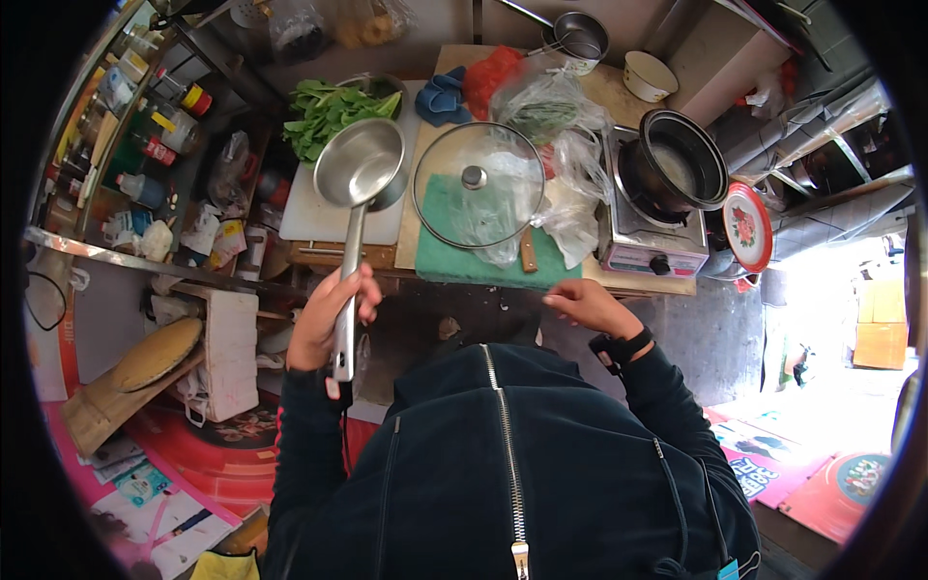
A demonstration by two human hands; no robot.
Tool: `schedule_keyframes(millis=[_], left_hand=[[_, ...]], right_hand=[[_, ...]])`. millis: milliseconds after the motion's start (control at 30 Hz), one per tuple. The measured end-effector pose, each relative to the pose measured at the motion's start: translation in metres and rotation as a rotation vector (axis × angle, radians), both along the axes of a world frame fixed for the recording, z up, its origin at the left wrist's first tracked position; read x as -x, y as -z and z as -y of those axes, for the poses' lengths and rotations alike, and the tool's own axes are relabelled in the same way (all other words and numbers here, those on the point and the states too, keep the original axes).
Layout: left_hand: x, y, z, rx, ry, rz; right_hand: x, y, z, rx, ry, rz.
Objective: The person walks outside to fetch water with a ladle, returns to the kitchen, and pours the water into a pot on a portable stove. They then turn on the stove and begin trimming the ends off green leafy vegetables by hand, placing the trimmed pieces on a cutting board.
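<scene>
My left hand (330, 315) is closed around the long handle of a stainless steel water ladle (360, 161). The ladle's bowl is above a white cutting board (304, 217), and its inside faces up. My right hand (591, 304) hovers just before the table's front edge, loosely curled, with nothing visible in it. Nearest to it is the wooden handle of a knife (529, 251), whose blade is hidden. A glass pot lid (473, 177) with a dark knob lies over a green cloth (435, 254) and clear plastic bags (565, 101).
Leafy greens (326, 116) rest at the board's far end. To the right, a black pot (681, 159) sits on a gas stove (652, 254). A red mesh bag (489, 80), a blue cloth (442, 98) and an enamel bowl (650, 76) stand farther back. Shelves (145, 268) with bottles line the left.
</scene>
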State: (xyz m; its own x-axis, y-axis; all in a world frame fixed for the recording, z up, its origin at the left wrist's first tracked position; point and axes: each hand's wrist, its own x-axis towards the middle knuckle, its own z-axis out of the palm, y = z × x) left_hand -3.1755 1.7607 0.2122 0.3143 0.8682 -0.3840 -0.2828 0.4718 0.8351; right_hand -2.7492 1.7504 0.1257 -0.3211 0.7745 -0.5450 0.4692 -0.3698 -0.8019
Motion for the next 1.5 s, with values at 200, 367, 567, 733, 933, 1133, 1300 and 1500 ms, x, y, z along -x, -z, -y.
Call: schedule_keyframes(millis=[200,367,567,733,933,1133,1300,1500], left_hand=[[-0.032,-0.001,-0.089,-0.143,0.071,-0.142],[-0.086,0.028,-0.129,-0.272,0.022,-0.113],[-0.089,0.053,-0.145,-0.284,0.342,0.069],[-0.03,0.071,-0.122,-0.185,0.356,-0.107],[0.051,0.071,-0.052,0.091,0.04,-0.231],[0.098,0.084,-0.002,0.226,-0.378,-0.269],[0.122,0.109,0.0,0.333,-0.428,-0.278],[0.165,0.148,-0.077,0.359,-0.433,-0.181]], right_hand=[[0.146,-0.076,-0.032,0.086,-0.056,-0.543],[0.201,-0.09,-0.05,0.053,0.248,-0.683],[0.165,-0.085,-0.073,0.006,0.447,-0.659],[0.117,-0.069,-0.154,-0.135,0.521,-0.446],[0.087,-0.034,-0.304,-0.253,0.444,-0.291],[0.103,0.024,-0.436,-0.009,0.5,-0.372],[0.12,0.063,-0.486,0.117,0.564,-0.467],[0.118,0.102,-0.48,0.105,0.636,-0.34]])
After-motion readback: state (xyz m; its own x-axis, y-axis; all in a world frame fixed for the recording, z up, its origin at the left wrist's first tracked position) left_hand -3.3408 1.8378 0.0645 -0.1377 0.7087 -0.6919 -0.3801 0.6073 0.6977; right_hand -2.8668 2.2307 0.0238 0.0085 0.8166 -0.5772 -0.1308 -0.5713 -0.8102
